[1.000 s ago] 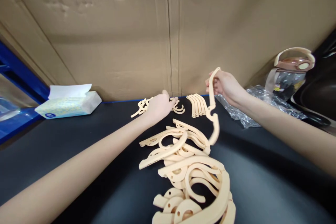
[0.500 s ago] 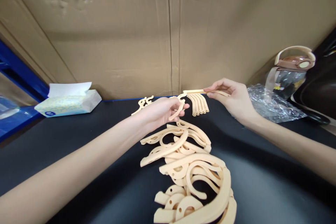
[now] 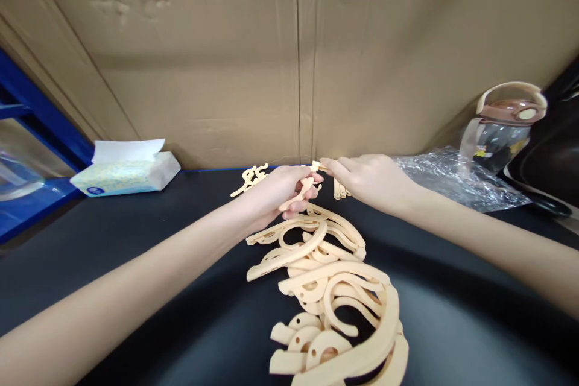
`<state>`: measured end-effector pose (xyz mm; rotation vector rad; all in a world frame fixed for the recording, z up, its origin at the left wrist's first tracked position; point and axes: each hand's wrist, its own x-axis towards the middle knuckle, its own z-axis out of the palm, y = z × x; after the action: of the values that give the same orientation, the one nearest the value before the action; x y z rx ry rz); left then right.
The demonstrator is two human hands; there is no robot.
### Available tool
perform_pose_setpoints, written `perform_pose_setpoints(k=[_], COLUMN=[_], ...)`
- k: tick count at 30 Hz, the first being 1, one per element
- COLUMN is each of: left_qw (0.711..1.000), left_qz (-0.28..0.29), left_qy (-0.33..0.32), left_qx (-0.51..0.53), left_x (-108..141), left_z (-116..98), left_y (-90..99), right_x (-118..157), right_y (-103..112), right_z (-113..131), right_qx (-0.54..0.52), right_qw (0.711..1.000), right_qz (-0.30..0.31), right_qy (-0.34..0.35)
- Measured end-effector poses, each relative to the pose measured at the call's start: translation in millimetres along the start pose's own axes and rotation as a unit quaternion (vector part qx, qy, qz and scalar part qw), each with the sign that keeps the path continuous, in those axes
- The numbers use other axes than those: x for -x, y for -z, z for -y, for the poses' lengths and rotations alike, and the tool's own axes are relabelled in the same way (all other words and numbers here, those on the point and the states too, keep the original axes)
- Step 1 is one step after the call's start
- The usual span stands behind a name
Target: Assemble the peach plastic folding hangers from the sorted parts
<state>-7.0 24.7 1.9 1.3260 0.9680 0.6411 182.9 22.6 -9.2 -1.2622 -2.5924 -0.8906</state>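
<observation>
My left hand [image 3: 286,187] is closed around a cream plastic hanger part [image 3: 296,196], whose lower end sticks out below the fingers. My right hand [image 3: 368,180] is turned back-up and pinches a hanger arm [image 3: 316,166]; its end meets the left fingertips, and the joint between the pieces is hidden by the fingers. Partly covered by the right hand, a row of hanger arms [image 3: 341,190] lies on the black table. Small hanger hooks [image 3: 250,180] lie beyond my left wrist. In front of both hands spreads a heap of larger curved hanger pieces [image 3: 337,280].
A tissue pack [image 3: 126,175] sits at the left beside a blue metal frame [image 3: 54,132]. At the right are crumpled clear plastic wrap [image 3: 456,184] and a drink bottle [image 3: 502,132] with a handle. Cardboard [image 3: 203,72] stands upright behind the table.
My right hand has moved left and rolled over, bringing the hanger arm up to the left hand. It now covers most of the row of arms. The left hand's piece has tilted slightly.
</observation>
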Motion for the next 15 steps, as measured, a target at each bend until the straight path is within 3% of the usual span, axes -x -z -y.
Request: perform_pose_setpoints(k=[4, 8, 10, 12, 14, 15], left_qw=[1.0, 0.996, 0.991, 0.976, 0.927, 0.912], left_qz=[-0.027, -0.082, -0.101, -0.13, -0.18, -0.196], left_qy=[0.005, -0.031, -0.066, -0.132, -0.208, -0.196], left_qx=[0.007, -0.028, -0.053, -0.118, -0.254, -0.301], left_x=[0.9, 1.9, 4.4, 7.0, 6.7, 4.6], left_z=[14.6, 26.8, 27.2, 23.3, 16.7, 13.5], left_y=[-10.1, -20.5, -18.9, -10.2, 5.5, 15.6], right_x=[-5.1, -8.1, -9.3, -9.6, -8.4, -7.0], right_y=[-6.8, -8.0, -7.7, -10.1, -16.7, -21.1], right_z=[8.7, 14.0, 10.1, -1.0, -18.4, -28.3], right_qx=[-0.023, -0.131, -0.258, -0.403, -0.475, -0.481], right_qw=[0.998, 0.987, 0.958, 0.9, 0.857, 0.85], right_qz=[0.052, 0.086, 0.101, 0.1, 0.063, 0.034], right_qy=[0.002, -0.042, -0.081, -0.133, -0.19, -0.214])
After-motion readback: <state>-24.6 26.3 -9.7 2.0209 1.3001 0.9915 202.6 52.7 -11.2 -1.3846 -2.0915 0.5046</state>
